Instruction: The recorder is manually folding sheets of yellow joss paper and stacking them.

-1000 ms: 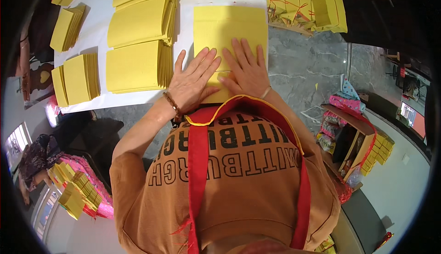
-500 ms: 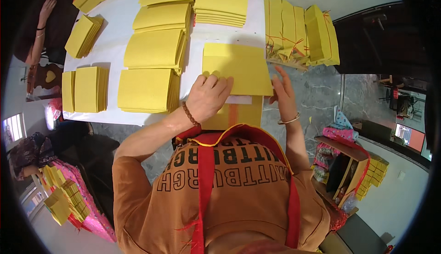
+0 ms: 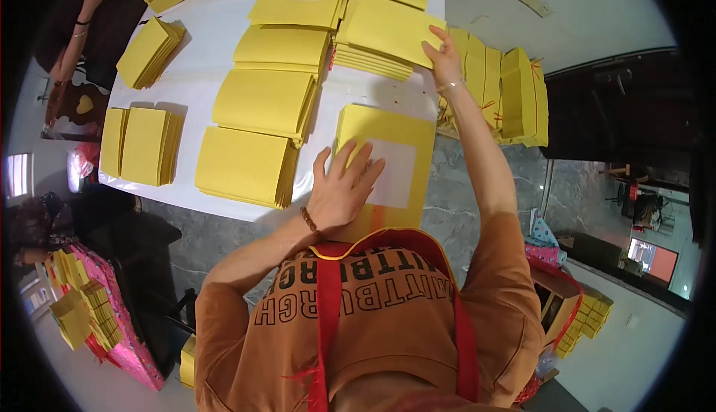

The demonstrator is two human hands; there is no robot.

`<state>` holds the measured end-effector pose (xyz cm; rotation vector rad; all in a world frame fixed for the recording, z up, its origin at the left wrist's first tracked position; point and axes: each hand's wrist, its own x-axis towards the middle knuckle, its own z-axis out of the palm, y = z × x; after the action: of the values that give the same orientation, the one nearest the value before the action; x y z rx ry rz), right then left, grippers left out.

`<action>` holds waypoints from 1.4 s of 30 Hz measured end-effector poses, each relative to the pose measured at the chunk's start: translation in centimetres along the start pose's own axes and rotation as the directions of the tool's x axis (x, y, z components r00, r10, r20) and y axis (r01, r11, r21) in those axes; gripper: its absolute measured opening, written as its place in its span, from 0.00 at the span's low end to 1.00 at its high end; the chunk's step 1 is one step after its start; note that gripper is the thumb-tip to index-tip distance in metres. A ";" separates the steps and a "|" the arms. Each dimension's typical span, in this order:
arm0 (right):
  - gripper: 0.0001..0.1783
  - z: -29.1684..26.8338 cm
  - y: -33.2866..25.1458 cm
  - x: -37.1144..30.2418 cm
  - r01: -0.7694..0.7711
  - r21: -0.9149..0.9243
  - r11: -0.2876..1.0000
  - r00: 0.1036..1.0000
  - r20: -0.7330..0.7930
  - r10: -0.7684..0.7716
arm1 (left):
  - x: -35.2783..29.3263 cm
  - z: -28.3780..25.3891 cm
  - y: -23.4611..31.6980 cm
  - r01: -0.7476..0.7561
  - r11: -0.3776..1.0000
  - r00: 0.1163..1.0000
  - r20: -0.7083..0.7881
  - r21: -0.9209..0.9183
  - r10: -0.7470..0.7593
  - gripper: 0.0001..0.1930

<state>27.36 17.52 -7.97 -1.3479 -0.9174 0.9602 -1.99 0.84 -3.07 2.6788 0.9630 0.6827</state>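
My left hand [image 3: 344, 187] lies with fingers spread on a yellow sheet [image 3: 425, 143] at the table's near right corner. Part of a pale, whitish rectangle [image 3: 395, 170] on that sheet shows beside the fingers, and an orange strip [image 3: 377, 216] runs below it. Farther off, my right hand [image 3: 444, 55] grips the right edge of a folded yellow paper [image 3: 388, 28]. This paper rests slightly askew over a stack of similar folded papers [image 3: 373, 61]. My right thumb is partly hidden.
Stacks of folded yellow paper [image 3: 242, 162] line the white-covered table [image 3: 194, 197]. Tied yellow bundles [image 3: 526, 99] stand beyond its right edge. A person's arm [image 3: 78, 35] shows at far left. A pink-covered table [image 3: 123, 322] with yellow bundles is at lower left.
My right hand has carried the folded yellow paper away from me to the far stack. My left hand has uncurled and spread over the sheet, whose whitish rectangle is now exposed.
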 end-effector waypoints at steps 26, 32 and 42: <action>0.26 5.9 1.2 1.9 0.600 -0.782 -0.171 0.702 0.616 -0.358 | -1.3 1.3 -0.2 0.037 0.998 0.998 0.059 -0.040 -0.035 0.21; 0.36 6.6 1.7 2.3 0.762 -0.603 -0.237 0.619 0.786 -0.008 | -1.4 1.5 -0.5 0.050 0.996 0.997 0.064 -0.072 -0.045 0.20; 0.28 6.9 -2.3 0.9 0.712 -0.665 -0.225 0.660 0.744 -0.107 | -1.4 1.3 -0.2 -0.014 1.000 1.000 0.017 -0.017 0.014 0.19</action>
<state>21.32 20.76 -5.53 -1.6348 -2.6665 -0.3627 -2.44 0.02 -4.81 2.6747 0.9304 0.6671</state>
